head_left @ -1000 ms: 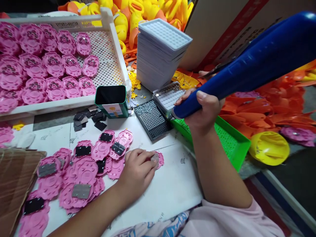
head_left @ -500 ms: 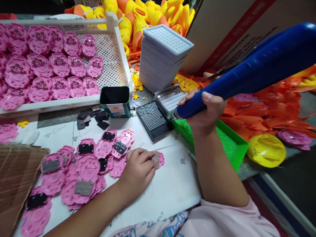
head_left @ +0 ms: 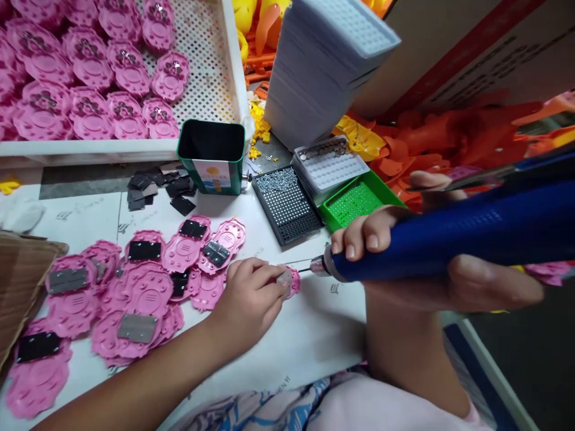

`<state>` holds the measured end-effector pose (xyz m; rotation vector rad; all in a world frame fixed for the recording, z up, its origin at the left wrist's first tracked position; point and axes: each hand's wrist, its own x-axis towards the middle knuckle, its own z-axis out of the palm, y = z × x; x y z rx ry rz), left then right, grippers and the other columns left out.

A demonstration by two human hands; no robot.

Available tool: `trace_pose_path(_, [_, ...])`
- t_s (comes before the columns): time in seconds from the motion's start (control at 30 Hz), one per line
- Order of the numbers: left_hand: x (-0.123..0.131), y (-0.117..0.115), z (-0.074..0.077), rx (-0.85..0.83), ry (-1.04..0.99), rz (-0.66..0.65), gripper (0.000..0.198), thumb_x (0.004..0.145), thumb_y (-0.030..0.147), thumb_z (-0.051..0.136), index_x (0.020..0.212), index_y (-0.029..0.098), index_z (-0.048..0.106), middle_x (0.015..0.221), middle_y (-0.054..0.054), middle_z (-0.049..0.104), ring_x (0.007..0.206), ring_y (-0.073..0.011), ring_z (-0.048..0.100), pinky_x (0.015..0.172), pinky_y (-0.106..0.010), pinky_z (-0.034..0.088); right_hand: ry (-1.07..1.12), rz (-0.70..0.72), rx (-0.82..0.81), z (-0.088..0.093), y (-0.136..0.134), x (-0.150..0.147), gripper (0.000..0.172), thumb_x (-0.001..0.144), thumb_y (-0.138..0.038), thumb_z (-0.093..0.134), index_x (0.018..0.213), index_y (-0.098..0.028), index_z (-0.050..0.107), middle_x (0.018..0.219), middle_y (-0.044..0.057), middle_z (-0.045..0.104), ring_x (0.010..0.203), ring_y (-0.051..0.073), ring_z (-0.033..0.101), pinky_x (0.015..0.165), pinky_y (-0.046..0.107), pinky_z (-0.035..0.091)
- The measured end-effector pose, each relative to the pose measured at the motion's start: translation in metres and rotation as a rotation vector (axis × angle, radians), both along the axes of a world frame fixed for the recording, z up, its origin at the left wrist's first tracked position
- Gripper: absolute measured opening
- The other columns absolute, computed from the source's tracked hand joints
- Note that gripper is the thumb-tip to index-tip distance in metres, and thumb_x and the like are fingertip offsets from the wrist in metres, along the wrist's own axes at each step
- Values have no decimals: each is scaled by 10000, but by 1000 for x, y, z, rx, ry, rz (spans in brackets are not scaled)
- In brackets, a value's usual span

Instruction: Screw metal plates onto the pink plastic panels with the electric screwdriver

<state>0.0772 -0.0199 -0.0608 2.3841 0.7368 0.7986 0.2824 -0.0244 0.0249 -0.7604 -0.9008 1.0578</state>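
My left hand (head_left: 251,296) is closed over a small pink plastic casing (head_left: 294,281) on the white work surface, its fingers covering most of it. A grey plate (head_left: 284,279) shows on the casing by the fingertips. My right hand (head_left: 381,239) grips a blue electric screwdriver (head_left: 449,230), tilted nearly level, its thin bit (head_left: 305,270) pointing left. The bit's tip is at the casing; whether it sits on a screw is too small to tell. Left of my left hand lies a loose heap of pink casings (head_left: 148,293), several with black or grey plates.
Ahead are a black perforated screw tray (head_left: 291,215), a green bin (head_left: 215,179), dark loose plates (head_left: 182,205) and a green basket (head_left: 359,200). Behind stand stacked white trays (head_left: 314,78) and a white crate (head_left: 240,66) of pink casings. A cardboard flap (head_left: 22,293) borders the left.
My right hand has brought the screwdriver down from above the trays to the casing, turning it nearly level. My left hand stays on the casing. The view has tilted lower.
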Motion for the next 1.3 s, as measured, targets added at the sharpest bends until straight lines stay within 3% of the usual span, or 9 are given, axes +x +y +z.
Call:
trace_pose_path(0.13, [1,1,0,-11,5,-7,154,942,144,585,908,199,724,1078,-19,755,956,-216,543,819,-394,393,-28,103,4,-8,-3,-5,433,665,-370,778,1090,-328,709,675,19,698,580,196,635,587,373,519])
trace_pose_path(0.37, [0,2,2,-18,14,-12,176,953,145,561,896,195,720,1065,-18,752,947,-214,540,805,-384,393,8,37,65,-20,-3,-17,464,692,-412,742,1144,-321,690,670,9,660,553,173,589,555,348,489])
trace_pose_path(0.6, [-1,0,1,-20,25,-14,180,955,150,556,912,202,723,1071,-28,751,954,-211,548,807,-386,394,15,33,44,-18,-4,-17,457,695,-386,752,1140,-304,691,669,7,665,564,167,592,569,340,484])
trace_pose_path(0.8, [0,0,1,-16,16,-14,172,951,150,563,902,193,722,1048,-38,748,944,-210,549,803,-381,384,-65,139,49,-19,-5,-13,459,724,-373,720,1176,-325,656,717,6,656,613,181,619,618,374,517])
trace_pose_path(1.03, [0,-1,-1,-17,11,1,178,967,185,557,900,200,722,1031,-27,751,910,-202,550,784,-375,379,-145,48,44,-14,-19,-25,435,770,-384,685,1186,-285,605,750,-6,605,639,183,590,633,379,505])
trace_pose_path(1.17, [1,-2,0,-28,37,7,213,989,212,528,917,206,729,1038,-31,751,895,-201,557,771,-378,386,-292,96,-47,-5,-26,-26,399,804,-425,677,1183,-331,600,778,-6,606,665,205,613,679,437,541])
trace_pose_path(1.3, [2,-4,-1,-48,57,13,224,992,227,528,906,214,735,1039,-33,749,889,-203,557,767,-388,381,-305,59,-49,-8,-26,-27,398,805,-471,681,1180,-358,613,750,-6,602,634,201,599,646,426,545])
